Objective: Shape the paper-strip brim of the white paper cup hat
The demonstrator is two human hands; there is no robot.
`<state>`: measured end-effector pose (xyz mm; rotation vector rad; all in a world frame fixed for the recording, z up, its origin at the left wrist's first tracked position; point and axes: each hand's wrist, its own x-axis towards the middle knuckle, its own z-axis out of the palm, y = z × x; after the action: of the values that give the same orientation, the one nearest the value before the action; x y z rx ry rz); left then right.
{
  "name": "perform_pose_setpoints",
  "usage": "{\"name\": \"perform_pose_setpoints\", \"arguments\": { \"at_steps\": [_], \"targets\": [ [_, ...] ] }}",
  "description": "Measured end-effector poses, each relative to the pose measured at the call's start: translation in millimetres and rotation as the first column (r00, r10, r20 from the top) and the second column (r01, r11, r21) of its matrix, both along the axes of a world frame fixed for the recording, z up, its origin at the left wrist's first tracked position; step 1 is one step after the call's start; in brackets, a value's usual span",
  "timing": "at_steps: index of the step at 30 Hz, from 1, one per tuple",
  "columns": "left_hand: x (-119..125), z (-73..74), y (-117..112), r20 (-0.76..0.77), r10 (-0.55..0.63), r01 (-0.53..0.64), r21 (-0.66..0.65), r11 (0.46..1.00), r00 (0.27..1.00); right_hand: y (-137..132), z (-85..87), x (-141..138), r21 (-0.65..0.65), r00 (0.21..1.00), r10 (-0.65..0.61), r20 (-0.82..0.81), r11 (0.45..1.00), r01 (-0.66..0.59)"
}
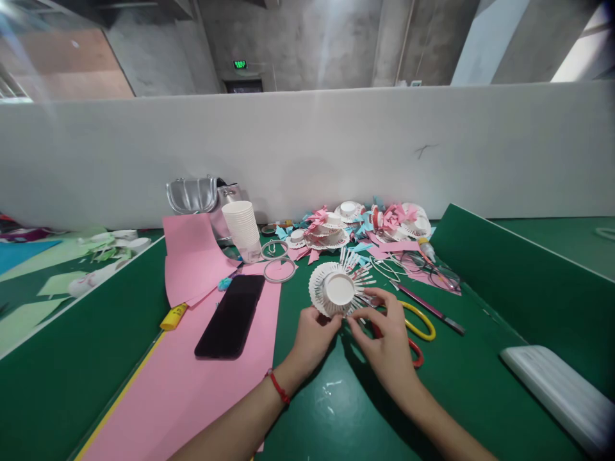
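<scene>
A white paper cup point(339, 289) cut into narrow strips is spread out like a flower, its round base facing me. Along its left side the strips are folded into a scalloped rim, while those at the upper right stick out straight. My left hand point(313, 334) grips the folded rim from below. With thumb and forefinger together, my right hand point(382, 330) pinches a strip at the cup's lower edge. Scissors with yellow and red handles point(423, 323) lie beside and partly behind the right hand.
A black phone point(230, 317) lies on pink paper point(192, 384) to the left. Behind stand stacked paper cups point(241, 230) and a silver bag point(192, 194). Finished-looking paper flowers point(331, 230) are heaped at the back. A purple pen-like tool point(430, 307), glasses point(444, 276) and a white box-shaped object point(560, 390) are right.
</scene>
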<state>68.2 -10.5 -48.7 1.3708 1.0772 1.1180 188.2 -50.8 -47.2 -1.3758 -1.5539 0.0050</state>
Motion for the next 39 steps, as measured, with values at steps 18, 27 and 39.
{"name": "perform_pose_setpoints", "arguments": {
  "at_steps": [18,27,39],
  "targets": [
    [1,0.7,-2,-0.058,-0.066,0.068,0.038,0.997,0.996,9,4.0,5,-0.359,0.798,0.024,-0.602,0.885,-0.297],
    [1,11.2,-6,0.123,-0.121,0.138,-0.140,0.980,0.985,8,13.2,4,-0.385,0.727,-0.077,-0.682,0.883,-0.268],
    [-2,8.3,-4,0.113,-0.049,0.061,-0.101,0.993,0.992,8,17.1,4,-0.401,0.698,-0.106,-0.708,0.875,-0.273]
  ]
}}
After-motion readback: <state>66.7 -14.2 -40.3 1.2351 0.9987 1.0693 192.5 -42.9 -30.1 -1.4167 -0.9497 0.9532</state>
